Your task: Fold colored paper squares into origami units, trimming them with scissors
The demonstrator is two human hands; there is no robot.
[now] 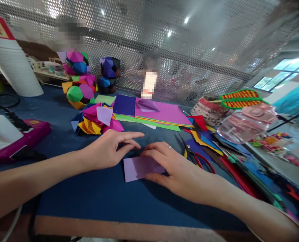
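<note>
A light purple piece of paper, a flat rectangle, lies on the blue table top in front of me. My right hand, with a ring on one finger, rests over its right part, thumb at the near edge and fingers at the far edge. The hand hides that end of the paper. Just above and left of the sheet is my left hand, its fingers stretched out and nothing in them. Behind the left hand sits a folded paper piece in pink, yellow and blue.
Stacked colored paper lies farther back, near folded paper balls. Scissors and loose paper scraps are at right, before a pink clear bottle. A magenta power strip and stacked paper cups stand left.
</note>
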